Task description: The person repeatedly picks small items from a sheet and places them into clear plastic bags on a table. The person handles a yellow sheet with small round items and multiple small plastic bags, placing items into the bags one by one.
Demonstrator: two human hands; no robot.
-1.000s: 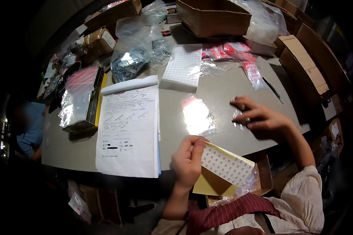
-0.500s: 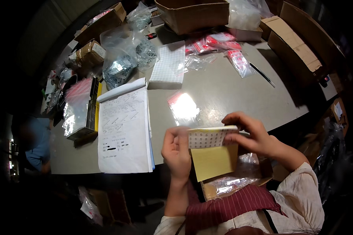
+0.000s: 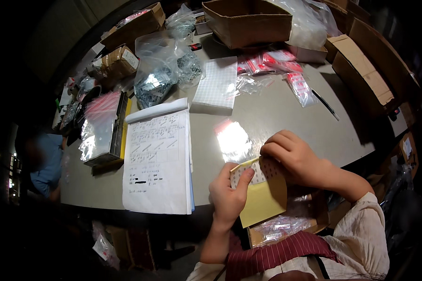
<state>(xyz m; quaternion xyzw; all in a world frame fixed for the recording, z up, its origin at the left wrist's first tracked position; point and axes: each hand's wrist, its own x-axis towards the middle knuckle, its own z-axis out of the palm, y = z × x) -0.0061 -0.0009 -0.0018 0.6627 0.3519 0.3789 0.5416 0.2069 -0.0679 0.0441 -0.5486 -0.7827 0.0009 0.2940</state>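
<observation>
Both of my hands hold a small yellow-backed sheet of white stickers at the near edge of the grey table. My left hand grips the sheet's left edge, thumb on the dotted white face. My right hand covers its upper right corner, fingers bent over the top. The yellow backing hangs down past the table edge toward my lap. A clear plastic bag glares on the table just above the sheet.
A white notepad with drawn tables lies to the left. Behind it are a white grid block, clear bags of parts, red packets, a black pen and cardboard boxes. Another person sits at far left.
My right hand left the table and joined my left on the sticker sheet. The sheet tilted and came up over the table edge, close to the clear bag.
</observation>
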